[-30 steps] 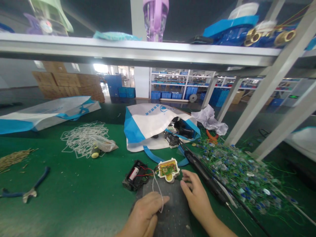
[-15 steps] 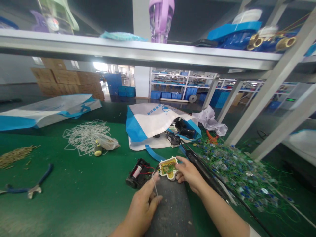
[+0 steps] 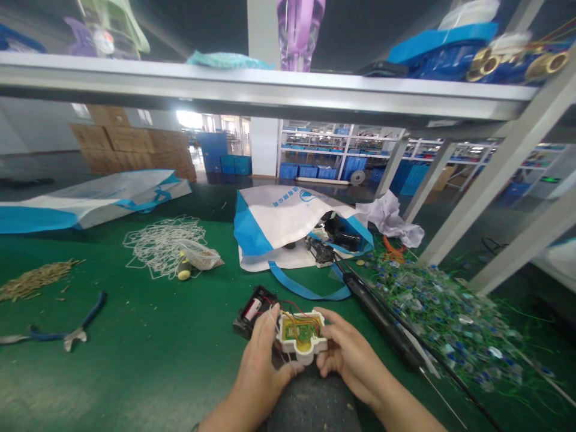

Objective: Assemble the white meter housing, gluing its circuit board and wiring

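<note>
With twelve o'clock pointing straight away from us, a flat dark grey slab (image 3: 315,405) is lying at six o'clock, nearest us; just beyond it, our left hand (image 3: 263,357) and right hand (image 3: 351,348) are staying apart from each other, both clamping opposite sides of a small white plastic housing (image 3: 315,345), the left at nine o'clock and the right at three; a green circuit board (image 3: 297,329) is showing through its open top; a thin white cord (image 3: 273,321) is running by our left index finger, its ends hidden.

A black plastic battery holder (image 3: 245,326) is lying at ten o'clock, just beside the left hand; a black cylindrical tool (image 3: 382,321) with a slim metal shaft is lying near the right hand at three; blue-handled metal pliers (image 3: 74,338) are resting well apart at nine.

Farther out, a heap of green wires (image 3: 454,324) is spreading at three; a tangle of white wire loops (image 3: 162,240) is lying at ten; a white-and-blue bag (image 3: 270,210) is slumping at twelve, and a grey metal shelf (image 3: 270,96) is spanning the view above it.
</note>
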Tool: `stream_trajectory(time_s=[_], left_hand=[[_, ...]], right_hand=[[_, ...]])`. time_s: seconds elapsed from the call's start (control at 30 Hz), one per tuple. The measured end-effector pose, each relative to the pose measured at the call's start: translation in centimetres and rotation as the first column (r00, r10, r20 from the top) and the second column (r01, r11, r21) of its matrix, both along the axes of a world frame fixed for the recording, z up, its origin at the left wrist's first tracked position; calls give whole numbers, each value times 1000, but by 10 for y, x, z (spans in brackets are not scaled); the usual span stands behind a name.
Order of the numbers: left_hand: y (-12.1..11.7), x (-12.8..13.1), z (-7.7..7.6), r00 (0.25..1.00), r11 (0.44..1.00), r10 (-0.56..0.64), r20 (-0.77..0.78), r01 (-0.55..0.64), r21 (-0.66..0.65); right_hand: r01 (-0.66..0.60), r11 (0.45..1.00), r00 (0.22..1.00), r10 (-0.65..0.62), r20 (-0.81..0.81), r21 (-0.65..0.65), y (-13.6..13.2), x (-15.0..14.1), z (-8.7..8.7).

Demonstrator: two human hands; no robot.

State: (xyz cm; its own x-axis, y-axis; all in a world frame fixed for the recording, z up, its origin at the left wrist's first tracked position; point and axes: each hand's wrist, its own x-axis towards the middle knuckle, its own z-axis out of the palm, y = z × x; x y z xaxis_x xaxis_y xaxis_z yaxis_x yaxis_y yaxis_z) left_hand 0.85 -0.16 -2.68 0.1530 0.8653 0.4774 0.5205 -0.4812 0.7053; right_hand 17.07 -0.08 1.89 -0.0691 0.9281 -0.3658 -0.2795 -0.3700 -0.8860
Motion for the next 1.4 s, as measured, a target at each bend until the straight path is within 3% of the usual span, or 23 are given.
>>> stream_trajectory(time_s=[0.13,0.27,0.43,0.5,0.53,0.6,0.67,0.7,0.8,0.87,0.93,1.0,1.1,1.17,1.23,1.3,1.4], left_hand=[[0,-1,3,993,997,-29,-114,36,64],[-1,-2,7,978,987,-6,-210,39,153],[-2,-3,10,961,953,25,-274,60,297],[-2,-4,11,959,943,32,-280,64,325],[-3,-4,11,959,938,35,-281,66,340],[-4,-4,12,961,929,43,-274,62,364],[-5,-3,13,961,922,41,-273,68,381],[-5,-3,14,961,919,38,-274,74,386],[-6,-1,15,959,912,27,-283,93,400],[-6,0,16,959,905,19,-283,104,413],[-7,1,17,960,899,13,-279,110,423],[-7,1,19,958,905,17,-285,107,413],[-7,-1,22,951,911,26,-309,104,398],[-6,-5,24,943,902,59,-328,90,423],[-4,-8,25,927,884,113,-356,70,463],[-2,-11,25,913,873,140,-382,68,484],[0,-13,24,909,885,105,-404,99,454]], right_hand=[[-16,1000,991,19,-136,19,5,0,-16],[-70,996,986,78,-145,59,4,0,-16],[-258,954,962,268,-50,154,-3,-5,-14],[-276,946,961,270,60,170,-5,-6,-16],[-254,947,961,224,161,198,-6,-7,-16],[-155,932,906,2,424,329,-10,-7,-17],[-134,840,735,-272,621,527,-15,-7,-15],[-191,776,648,-360,671,601,-19,-8,-13],[-450,615,511,-418,751,648,-29,-12,-6],[-520,589,472,-405,783,619,-32,-17,-3],[-511,620,470,-378,798,595,-33,-21,-2],[-475,653,524,-329,786,590,-31,-22,-2],[-305,733,726,-235,646,609,-27,-21,-2],[-119,833,883,-160,442,540,-25,-20,-1],[14,904,973,-112,204,428,-23,-18,-1],[81,931,995,-95,23,356,-21,-18,1],[127,941,989,-96,-112,313,-19,-19,3]])
